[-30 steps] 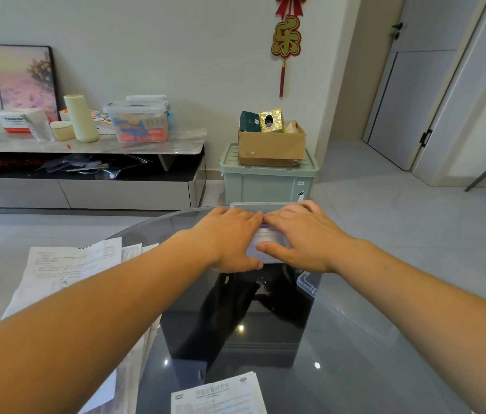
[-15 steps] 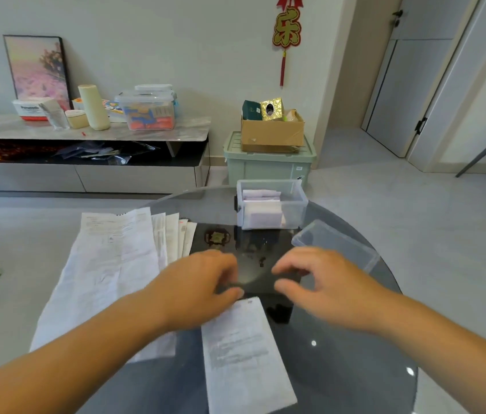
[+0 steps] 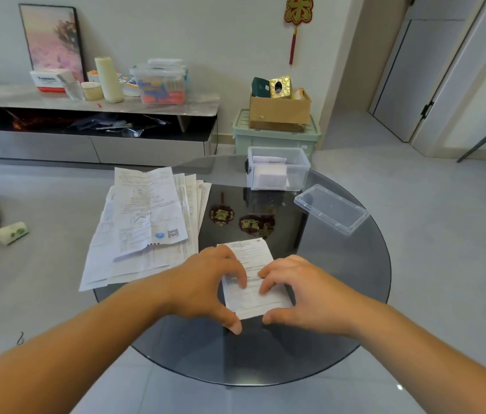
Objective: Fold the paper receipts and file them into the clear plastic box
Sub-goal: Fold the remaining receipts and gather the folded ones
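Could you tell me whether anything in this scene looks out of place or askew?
A wrapped roll lies on its side on the floor, left of the table. The paper stack is fanned unevenly and overhangs the table's left edge. The receipt held by the left hand and right hand looks undamaged.

2 hands [image 3: 202,282], 1 held receipt [image 3: 253,298], 1 clear box [image 3: 299,174], 1 lid [image 3: 329,209]

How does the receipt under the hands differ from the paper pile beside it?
The receipt is one narrow sheet; the paper pile is several larger sheets, overlapping. The left hand and right hand hold the receipt; the pile is untouched. The receipt lies wholly on the glass table; the pile overhangs its left edge. Both are white printed paper.
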Tool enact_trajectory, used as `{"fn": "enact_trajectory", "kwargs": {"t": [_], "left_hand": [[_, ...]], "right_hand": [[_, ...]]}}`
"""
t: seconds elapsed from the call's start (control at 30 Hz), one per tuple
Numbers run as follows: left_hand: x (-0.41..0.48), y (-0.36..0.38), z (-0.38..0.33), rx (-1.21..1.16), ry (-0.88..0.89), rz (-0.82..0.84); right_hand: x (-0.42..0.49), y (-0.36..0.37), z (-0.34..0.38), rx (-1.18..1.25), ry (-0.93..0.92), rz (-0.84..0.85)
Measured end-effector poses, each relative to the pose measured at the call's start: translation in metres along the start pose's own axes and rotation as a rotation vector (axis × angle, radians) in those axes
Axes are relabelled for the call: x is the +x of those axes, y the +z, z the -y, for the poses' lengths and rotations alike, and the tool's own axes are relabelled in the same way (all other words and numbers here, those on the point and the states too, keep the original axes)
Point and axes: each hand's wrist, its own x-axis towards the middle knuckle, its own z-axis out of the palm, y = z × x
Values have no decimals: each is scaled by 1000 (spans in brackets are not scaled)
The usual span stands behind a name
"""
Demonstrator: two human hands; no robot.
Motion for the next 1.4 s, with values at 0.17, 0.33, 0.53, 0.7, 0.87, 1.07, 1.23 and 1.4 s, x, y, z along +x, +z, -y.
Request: {"fn": "enact_trajectory", "kwargs": {"t": [0.17,0.33,0.53,0.7,0.87,1.07,1.23,1.4], "left_hand": [[6,0,12,-193,0,-62],[11,2,18,-216,-4,-39],[12,1,18,-229,21,-30],[12,1,19,-289,31,-43],[14,1,24,-326,20,-70],[14,-3,23,-272,36,-10],[14,-7,21,-203,28,63],[19,-9,21,-201,46,71]], "right_hand": [[3,4,-6,104,29,-35],[5,6,-11,137,41,-23],[10,8,-10,120,21,-18],[13,10,-13,161,22,-41],[16,14,-13,138,24,-89],[21,15,-17,176,34,-51],[23,16,-18,223,53,-36],[24,14,-20,248,68,-21]]}}
